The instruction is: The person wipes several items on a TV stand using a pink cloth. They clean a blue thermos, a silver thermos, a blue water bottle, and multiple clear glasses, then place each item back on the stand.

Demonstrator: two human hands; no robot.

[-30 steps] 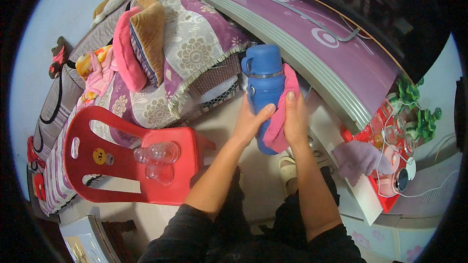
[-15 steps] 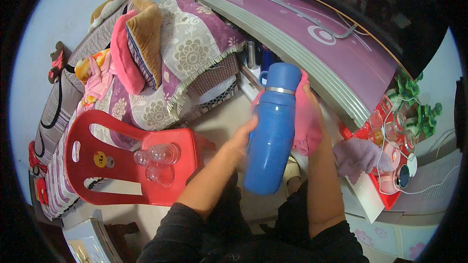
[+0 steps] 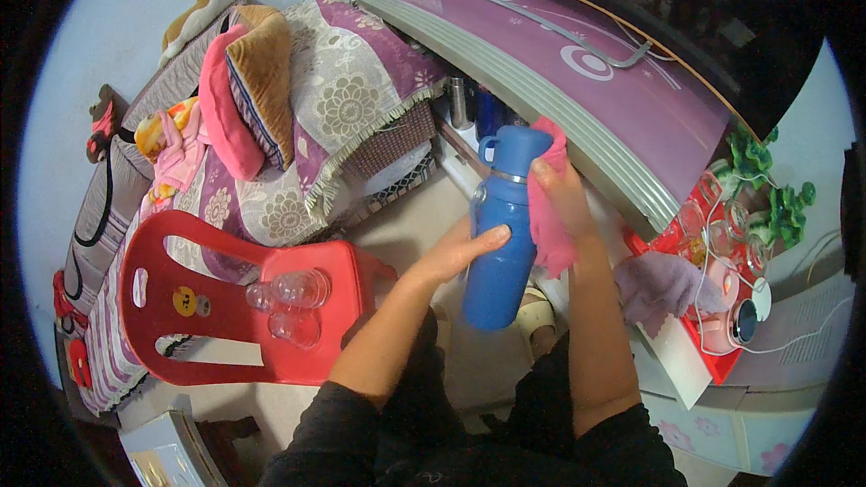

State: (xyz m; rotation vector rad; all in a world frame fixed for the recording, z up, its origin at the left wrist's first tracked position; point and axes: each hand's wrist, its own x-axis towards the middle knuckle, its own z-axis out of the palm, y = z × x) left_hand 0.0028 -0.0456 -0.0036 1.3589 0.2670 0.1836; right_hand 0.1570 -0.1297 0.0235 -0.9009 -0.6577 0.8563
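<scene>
A blue insulated bottle with a looped cap and a metal ring at its neck is held nearly upright before me. My left hand is closed round the bottle's left side, its thumb across the front. On the other side my right hand grips a pink cloth and presses it near the neck and cap. The cloth hangs down along the bottle's right side. Part of the right hand's fingers is hidden behind the cloth and bottle.
At left stands a red plastic chair with clear glass jars on its seat. A red tray at right holds cups, glasses and a purple towel. A purple-topped cabinet and a covered sofa lie beyond.
The bottle's base has moved up and away from me. My right hand, partly behind the cloth before, now shows at the neck, and my left thumb lies across the bottle's front.
</scene>
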